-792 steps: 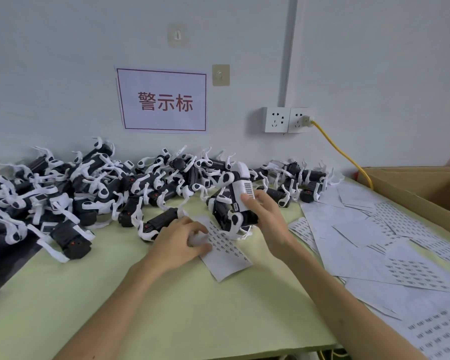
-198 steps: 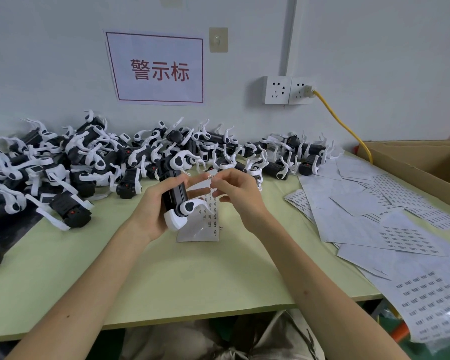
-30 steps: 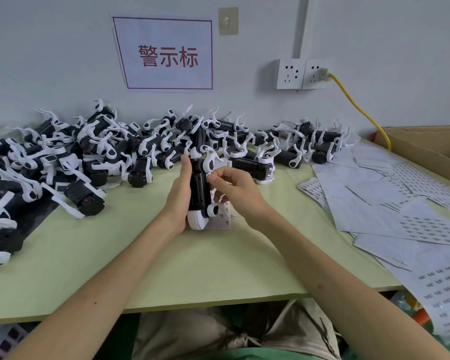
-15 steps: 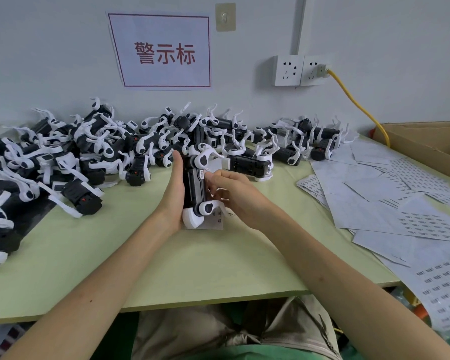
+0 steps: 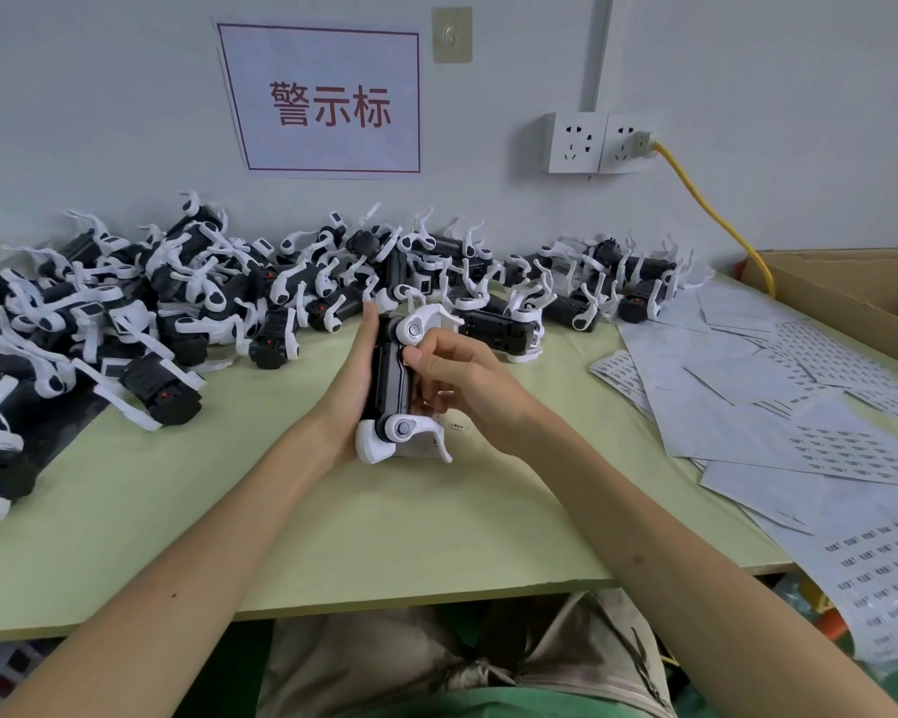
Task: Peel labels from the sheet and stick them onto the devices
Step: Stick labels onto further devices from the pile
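A black device with white arms [image 5: 389, 378] stands upright above the middle of the green table [image 5: 281, 510]. My left hand [image 5: 344, 391] cradles its left side, fingers running up along the body. My right hand [image 5: 457, 378] curls round its right side, the thumb pressing on the black face near the upper white arm. A small label sheet [image 5: 454, 427] lies on the table behind the device, mostly hidden by my right hand. No peeled label can be made out on my fingers.
A big heap of the same black-and-white devices [image 5: 177, 303] fills the back and left of the table. Loose label sheets [image 5: 778, 406] cover the right side, some hanging over the front edge. A cardboard box [image 5: 861, 292] sits far right; a yellow cable [image 5: 711, 215] runs from the wall socket.
Both hands keep the device upright. My right thumb has shifted onto the black face below the upper arm. The view has dipped slightly.
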